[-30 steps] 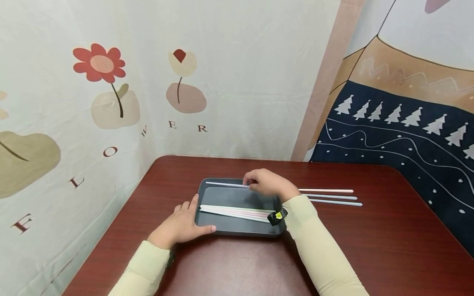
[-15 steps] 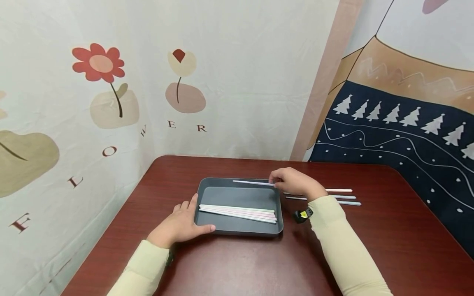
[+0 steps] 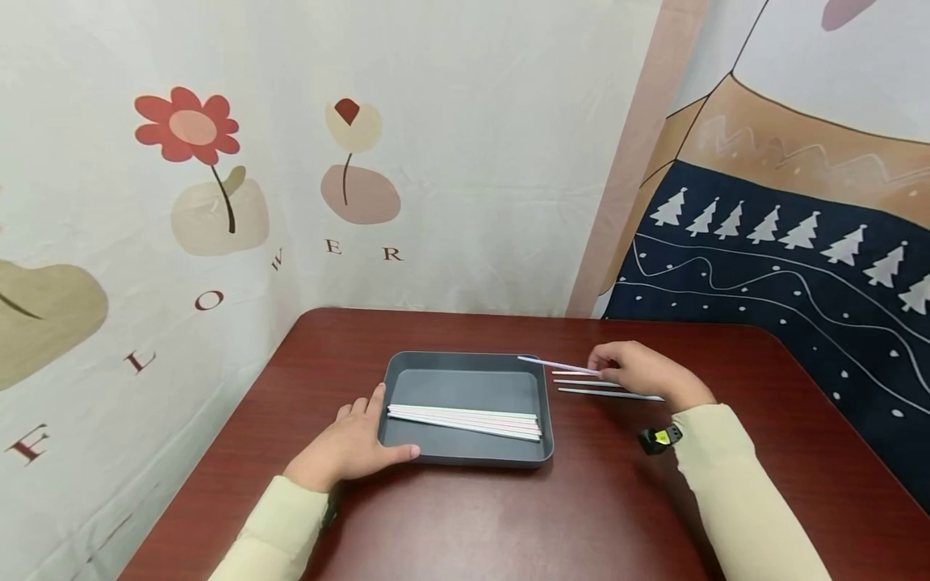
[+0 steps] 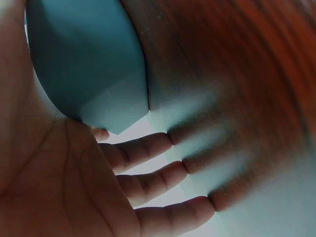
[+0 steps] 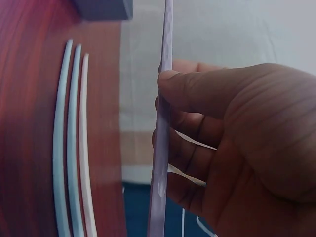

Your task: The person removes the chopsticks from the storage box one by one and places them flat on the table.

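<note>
Between the thumb and fingers of my right hand [image 3: 647,373] is a pale lilac chopstick [image 5: 160,148], held above the table just right of the tray. In the head view its left tip reaches over the right rim of the grey tray [image 3: 450,387]. Several pale chopsticks [image 3: 465,420] lie side by side in the tray's front half. My left hand [image 3: 347,442] rests against the tray's left end, thumb at the front left corner and fingers extended. Three more chopsticks lie on the table beneath my right hand: two light blue [image 5: 60,148] and one pinkish white [image 5: 84,138].
The reddish-brown wooden table [image 3: 465,516] carries the tray near its middle. A white printed curtain [image 3: 465,161] hangs behind the table and along its left side. To the right hangs a dark blue cloth [image 3: 726,274] with white trees.
My right hand has carried the lilac chopstick rightward, from above the tray's back edge to beyond its right rim. My left hand and the chopsticks in the tray stay in place.
</note>
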### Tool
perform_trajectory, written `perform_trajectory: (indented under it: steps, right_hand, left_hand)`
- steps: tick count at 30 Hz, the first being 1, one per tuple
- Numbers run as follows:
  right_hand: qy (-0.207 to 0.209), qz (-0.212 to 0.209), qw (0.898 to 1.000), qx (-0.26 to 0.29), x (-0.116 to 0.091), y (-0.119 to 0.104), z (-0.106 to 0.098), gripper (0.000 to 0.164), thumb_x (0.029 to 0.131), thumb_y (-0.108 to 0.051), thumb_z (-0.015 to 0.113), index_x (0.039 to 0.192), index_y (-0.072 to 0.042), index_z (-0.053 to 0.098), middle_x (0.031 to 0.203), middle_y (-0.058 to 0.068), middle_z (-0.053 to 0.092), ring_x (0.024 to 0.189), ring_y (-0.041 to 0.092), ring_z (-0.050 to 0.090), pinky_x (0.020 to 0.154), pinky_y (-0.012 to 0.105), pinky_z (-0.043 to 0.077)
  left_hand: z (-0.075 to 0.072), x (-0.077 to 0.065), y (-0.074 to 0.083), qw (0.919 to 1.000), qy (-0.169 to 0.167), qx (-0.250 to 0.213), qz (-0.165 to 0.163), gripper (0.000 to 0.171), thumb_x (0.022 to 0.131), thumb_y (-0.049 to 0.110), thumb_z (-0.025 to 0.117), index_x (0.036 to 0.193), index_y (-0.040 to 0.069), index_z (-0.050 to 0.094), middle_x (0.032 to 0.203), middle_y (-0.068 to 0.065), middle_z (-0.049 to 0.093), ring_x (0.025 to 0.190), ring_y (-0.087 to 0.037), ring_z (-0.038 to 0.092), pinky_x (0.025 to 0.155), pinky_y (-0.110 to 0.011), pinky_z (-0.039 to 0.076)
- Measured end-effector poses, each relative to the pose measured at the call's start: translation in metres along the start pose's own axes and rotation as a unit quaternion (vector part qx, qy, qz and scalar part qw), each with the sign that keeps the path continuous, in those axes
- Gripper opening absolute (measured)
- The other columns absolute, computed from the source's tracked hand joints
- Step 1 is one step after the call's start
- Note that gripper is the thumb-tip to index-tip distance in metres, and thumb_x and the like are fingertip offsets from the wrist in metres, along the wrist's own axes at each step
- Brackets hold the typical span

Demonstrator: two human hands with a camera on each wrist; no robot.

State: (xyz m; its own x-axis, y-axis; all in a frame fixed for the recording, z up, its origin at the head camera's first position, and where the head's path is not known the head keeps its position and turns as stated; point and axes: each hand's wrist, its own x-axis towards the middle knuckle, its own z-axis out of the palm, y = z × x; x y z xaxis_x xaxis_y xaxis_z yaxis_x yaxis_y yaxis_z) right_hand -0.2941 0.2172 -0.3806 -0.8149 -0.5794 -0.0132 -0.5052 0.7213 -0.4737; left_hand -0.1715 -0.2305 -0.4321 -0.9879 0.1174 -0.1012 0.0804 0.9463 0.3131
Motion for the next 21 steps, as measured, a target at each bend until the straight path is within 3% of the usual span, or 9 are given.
perform_trajectory:
  steps: [11, 21]
  right_hand:
    - [0.004, 0.015, 1.0, -0.01, -0.029, 0.035, 0.008, 0.018, 0.092, 0.003, 0.063, 0.093, -0.015, 0.068, 0.084, -0.005, 0.06, 0.082, 0.017, 0.053, 0.074, 0.037, 0.046]
    - [0.0, 0.018, 0.999, -0.027, -0.041, 0.047, 0.021, 0.021, 0.09, 0.005, 0.064, 0.09, -0.016, 0.066, 0.082, -0.006, 0.058, 0.077, 0.014, 0.052, 0.07, 0.034, 0.045]
  left_hand:
    - [-0.001, 0.001, 0.001, 1.0, 0.0, -0.002, 0.001, 0.131, 0.07, 0.083, 0.063, 0.156, -0.003, 0.015, 0.142, -0.029, 0.042, 0.128, -0.049, 0.039, 0.096, -0.057, 0.043]
    - [-0.001, 0.001, -0.001, 1.0, 0.0, -0.003, 0.003, 0.133, 0.069, 0.085, 0.061, 0.156, -0.004, 0.015, 0.142, -0.03, 0.041, 0.127, -0.049, 0.039, 0.096, -0.057, 0.042]
